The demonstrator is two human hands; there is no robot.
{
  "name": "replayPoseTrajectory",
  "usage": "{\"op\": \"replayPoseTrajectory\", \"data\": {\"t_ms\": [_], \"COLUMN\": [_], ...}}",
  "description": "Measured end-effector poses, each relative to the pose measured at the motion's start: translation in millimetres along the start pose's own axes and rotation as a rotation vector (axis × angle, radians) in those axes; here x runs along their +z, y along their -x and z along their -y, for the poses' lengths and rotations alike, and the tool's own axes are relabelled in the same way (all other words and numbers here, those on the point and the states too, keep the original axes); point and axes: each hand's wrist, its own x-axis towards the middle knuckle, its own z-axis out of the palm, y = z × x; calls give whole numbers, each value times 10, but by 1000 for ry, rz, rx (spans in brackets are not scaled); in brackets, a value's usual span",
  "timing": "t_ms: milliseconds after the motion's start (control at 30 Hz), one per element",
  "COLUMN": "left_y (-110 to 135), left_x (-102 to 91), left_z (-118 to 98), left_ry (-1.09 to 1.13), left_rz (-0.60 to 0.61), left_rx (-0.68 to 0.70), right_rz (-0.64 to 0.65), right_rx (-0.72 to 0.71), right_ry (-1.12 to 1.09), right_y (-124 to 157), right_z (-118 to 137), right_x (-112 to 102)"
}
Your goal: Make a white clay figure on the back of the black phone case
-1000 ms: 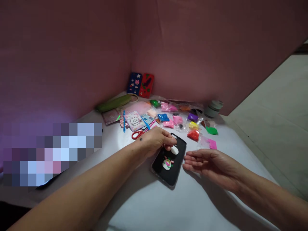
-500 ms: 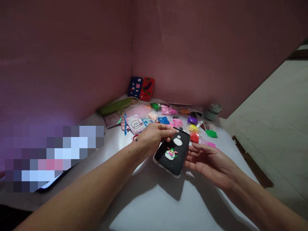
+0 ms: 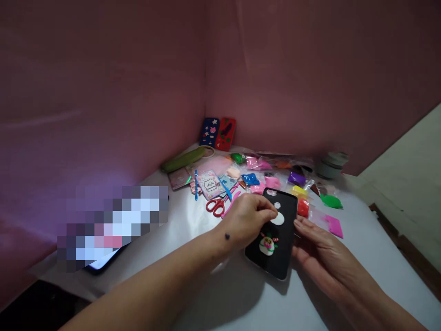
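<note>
A black phone case (image 3: 279, 262) with a clear rim is tilted above the white tabletop. My right hand (image 3: 319, 243) grips its right edge, with the thumb on top and the other fingers curled beneath. On the case are a white oval clay piece (image 3: 278, 219), a smaller white piece (image 3: 277, 205) above it, and a white clay figure (image 3: 266, 247) with pink and green details lower down. My left hand (image 3: 250, 216) reaches over the case's left side, thumb and forefinger closed at the oval's edge. Whether clay sits between those fingertips is hidden.
Red-handled scissors (image 3: 216, 208) and several bags of coloured clay, one blue (image 3: 250, 179), lie behind the case. Two decorated cases, blue (image 3: 209, 132) and red (image 3: 226, 134), lean in the corner. A green pouch (image 3: 182, 159), a lidded jar (image 3: 331, 165) and a blurred-out phone (image 3: 99, 265) are around.
My left hand has moved from the case's top edge down to the white oval. My right hand, earlier spread beside the case, now grips it. The view has shifted left.
</note>
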Motion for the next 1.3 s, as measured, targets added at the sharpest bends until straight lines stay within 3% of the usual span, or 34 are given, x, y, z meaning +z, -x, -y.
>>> {"op": "replayPoseTrajectory", "data": {"t_ms": [100, 467, 733, 1067, 1300], "left_y": [37, 19, 119, 123, 146], "left_x": [22, -11, 50, 105, 129], "left_z": [-39, 10, -28, 52, 10], "left_ry": [-185, -511, -730, -874, -854], "left_rz": [-48, -127, -171, -219, -252], "left_rx": [84, 253, 504, 639, 650], "right_rz": [17, 42, 86, 131, 102], "right_rx": [6, 6, -36, -65, -99], "right_ry": [23, 31, 34, 32, 75], "right_y": [10, 148, 224, 235, 260], "right_z": [-27, -38, -29, -28, -11], "right_x": [-24, 95, 174, 186, 217]}}
